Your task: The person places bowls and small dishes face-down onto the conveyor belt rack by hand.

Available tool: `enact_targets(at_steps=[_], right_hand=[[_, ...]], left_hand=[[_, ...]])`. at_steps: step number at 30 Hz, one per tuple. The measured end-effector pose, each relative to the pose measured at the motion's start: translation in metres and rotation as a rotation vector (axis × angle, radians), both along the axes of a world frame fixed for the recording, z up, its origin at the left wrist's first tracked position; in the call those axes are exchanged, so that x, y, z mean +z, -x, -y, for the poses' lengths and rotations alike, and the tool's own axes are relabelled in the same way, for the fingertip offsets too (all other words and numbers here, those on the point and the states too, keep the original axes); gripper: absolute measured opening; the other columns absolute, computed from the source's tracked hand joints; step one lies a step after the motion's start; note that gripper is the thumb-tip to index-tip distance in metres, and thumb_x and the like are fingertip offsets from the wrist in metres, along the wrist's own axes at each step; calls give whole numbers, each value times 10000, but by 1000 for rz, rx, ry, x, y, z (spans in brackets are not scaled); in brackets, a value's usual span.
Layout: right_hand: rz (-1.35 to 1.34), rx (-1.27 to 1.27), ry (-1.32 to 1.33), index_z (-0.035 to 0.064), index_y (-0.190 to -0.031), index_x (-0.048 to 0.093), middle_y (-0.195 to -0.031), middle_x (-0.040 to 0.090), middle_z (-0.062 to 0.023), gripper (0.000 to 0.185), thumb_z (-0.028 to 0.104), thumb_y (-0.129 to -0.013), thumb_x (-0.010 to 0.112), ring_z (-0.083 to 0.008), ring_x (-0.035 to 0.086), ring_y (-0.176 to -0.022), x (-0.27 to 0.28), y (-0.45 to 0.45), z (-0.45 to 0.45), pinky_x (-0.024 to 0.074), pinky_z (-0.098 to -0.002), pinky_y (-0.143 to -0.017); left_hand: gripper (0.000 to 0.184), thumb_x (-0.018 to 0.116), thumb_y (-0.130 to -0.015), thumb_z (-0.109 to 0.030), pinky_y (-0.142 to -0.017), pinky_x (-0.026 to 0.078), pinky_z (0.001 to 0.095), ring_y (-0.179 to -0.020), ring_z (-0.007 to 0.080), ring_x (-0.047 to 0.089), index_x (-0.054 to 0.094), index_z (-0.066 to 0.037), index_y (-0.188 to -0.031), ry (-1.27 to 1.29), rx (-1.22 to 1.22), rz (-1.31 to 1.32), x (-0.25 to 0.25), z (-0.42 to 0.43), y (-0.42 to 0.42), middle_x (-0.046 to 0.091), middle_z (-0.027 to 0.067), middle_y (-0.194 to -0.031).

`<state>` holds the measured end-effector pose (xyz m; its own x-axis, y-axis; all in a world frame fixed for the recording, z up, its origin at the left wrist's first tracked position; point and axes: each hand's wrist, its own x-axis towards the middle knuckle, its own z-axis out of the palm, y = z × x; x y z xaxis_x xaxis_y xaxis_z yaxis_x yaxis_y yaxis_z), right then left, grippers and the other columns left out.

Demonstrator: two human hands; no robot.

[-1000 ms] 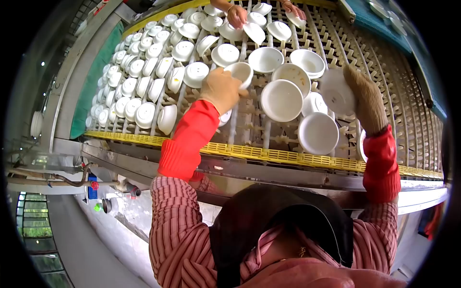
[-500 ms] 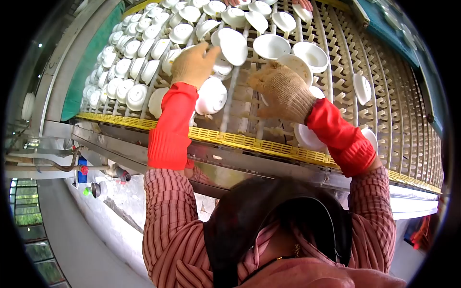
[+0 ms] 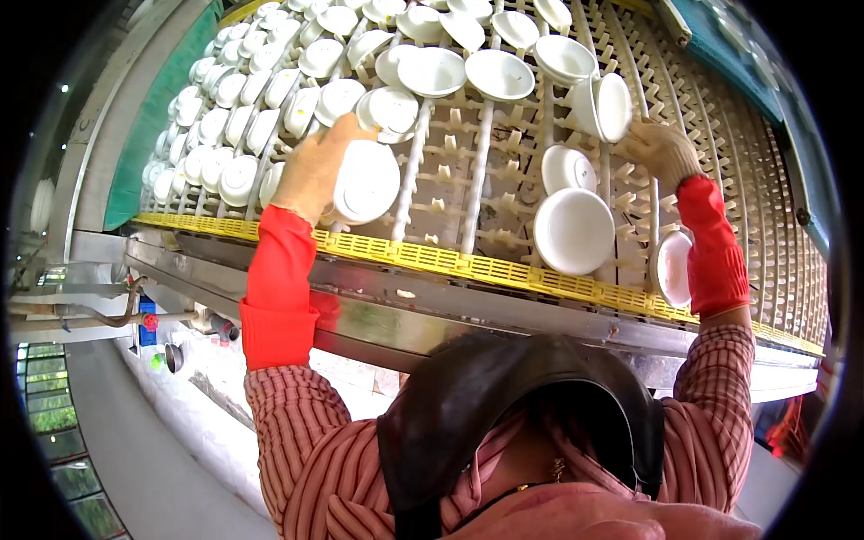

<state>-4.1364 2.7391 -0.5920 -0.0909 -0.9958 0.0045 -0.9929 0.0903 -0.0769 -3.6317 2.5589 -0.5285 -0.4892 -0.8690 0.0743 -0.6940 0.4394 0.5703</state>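
Observation:
My gloved left hand (image 3: 317, 169) is at the left of the pegged conveyor rack (image 3: 441, 171), its fingers against a white bowl (image 3: 367, 183) near the yellow edge strip. Whether it grips that bowl is hard to tell. My gloved right hand (image 3: 661, 148) has its fingers at the rim of a white bowl (image 3: 614, 108) standing on its side on the right part of the rack. Below, between my hands, lie a large white bowl (image 3: 574, 231) facing up and a smaller one (image 3: 568, 170) behind it. Another bowl (image 3: 672, 268) leans beside my right sleeve.
Rows of tilted white bowls (image 3: 238, 180) fill the rack's left side. More bowls (image 3: 500, 75) lie across its far middle. A yellow strip (image 3: 432, 258) and a metal ledge (image 3: 450, 310) run along the near edge. A teal panel (image 3: 733, 67) borders the far right.
My right hand has moved right, from the middle bowls to the upright bowl. My left hand has come down and left to the near bowl. The other person's hands have left view.

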Motion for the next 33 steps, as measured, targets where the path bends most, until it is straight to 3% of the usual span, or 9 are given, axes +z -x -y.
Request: enact_targets(at_steps=[5,11,13,17,18,22,26,30,33], right_hand=[[43,-377,184,146,-1194,801,-948,784,-123,394,484,-1055,654,-347,767,-899,25,-13,-9,608,-470,-825],[-23,18,371,36,-1557,610,-1309,783,-174,751,437,-956,814,-315,775,-1094,20,-71,47,610,-439,-985],[139,-140,-118,21,-1482,640,-1200,776,-161,658,417,-976,782,-311,750,-1106,28,-85,67,610,-408,-1012],[140,20,148,18,-1207,733,-1028,777,-180,506,503,-1072,681,-313,782,-887,-26,-58,69,646,-447,-882],[249,-77,56,18,-1216,738,-1016,781,-180,529,524,-1070,684,-300,785,-890,-12,-61,59,644,-441,-875],[804,-317,95,5,-1394,735,-1065,806,-169,686,598,-1053,691,-231,784,-932,-15,-42,26,630,-363,-852],[987,-235,313,55,-1471,687,-1190,788,-226,615,536,-1087,678,-279,793,-1095,-2,-41,5,639,-420,-935],[841,-41,410,68,-1499,612,-1251,751,-268,566,487,-1120,634,-354,793,-1133,12,-68,15,676,-444,-955],[1689,-183,202,-38,-1498,573,-1247,761,-228,715,545,-1093,651,-285,780,-1151,36,-103,21,657,-436,-1017]], left_hand=[[493,768,-957,-502,-906,565,469,-1011,356,734,743,-54,-1161,435,68,465,12,-16,50,787,135,-1017],[404,826,-910,-376,-867,560,469,-1000,343,686,768,-85,-1185,1054,-354,355,-41,50,116,725,132,-934],[368,815,-923,-373,-889,567,474,-1023,347,694,789,-83,-1148,849,-220,406,-70,73,129,731,149,-945],[339,704,-1033,-357,-919,595,470,-1040,343,744,802,-106,-1238,247,1,252,-46,68,148,780,163,-1055],[270,619,-1068,-215,-868,612,480,-963,376,759,793,-96,-1237,751,-327,232,-46,87,139,788,173,-1059],[274,543,-1076,-180,-787,636,413,-895,251,807,774,-65,-1167,-594,187,-226,5,41,130,749,146,-917],[313,466,-1133,-224,-927,631,516,-1021,406,787,697,-122,-1316,336,-528,622,-62,45,110,797,179,-1040],[389,721,-1006,-444,-913,598,517,-1067,388,745,768,-116,-1210,472,-22,554,-9,14,148,768,190,-1136],[462,779,-957,-505,-956,582,477,-1099,363,721,788,-127,-1222,609,-196,290,-11,31,165,766,167,-1152]])
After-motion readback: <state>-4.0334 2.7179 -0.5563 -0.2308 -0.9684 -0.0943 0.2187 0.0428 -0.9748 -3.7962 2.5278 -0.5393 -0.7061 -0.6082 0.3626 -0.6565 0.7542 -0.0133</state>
